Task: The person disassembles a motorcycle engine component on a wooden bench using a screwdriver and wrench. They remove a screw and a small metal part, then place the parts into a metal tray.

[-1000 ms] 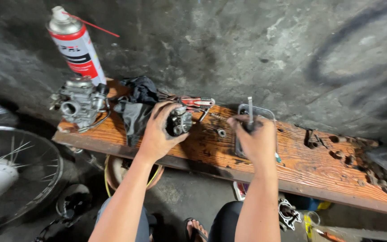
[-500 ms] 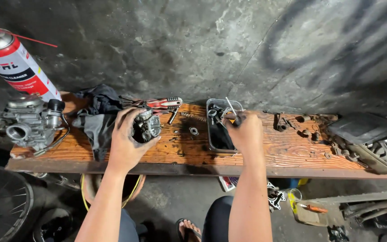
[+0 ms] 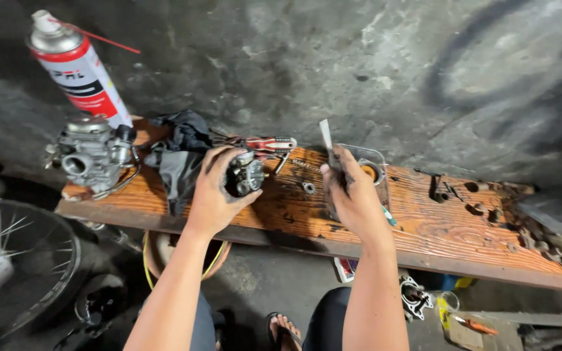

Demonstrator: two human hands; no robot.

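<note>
left hand [image 3: 213, 195] clenched around small dark carburetor part [image 3: 244, 175], held just above wooden desk [image 3: 437, 227]. right hand [image 3: 356, 198] grips thin metal tool [image 3: 326, 136], blade pointing up, just right of part; small washer [image 3: 308, 188] on desk between hands.

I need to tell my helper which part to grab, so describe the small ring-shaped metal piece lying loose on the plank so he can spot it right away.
Start at the long wooden plank against the grey wall. Between the left hand, which holds a dark metal part, and the right hand, the small ring lies flat on bare wood. It is the only loose round piece there, untouched by either hand.
</note>
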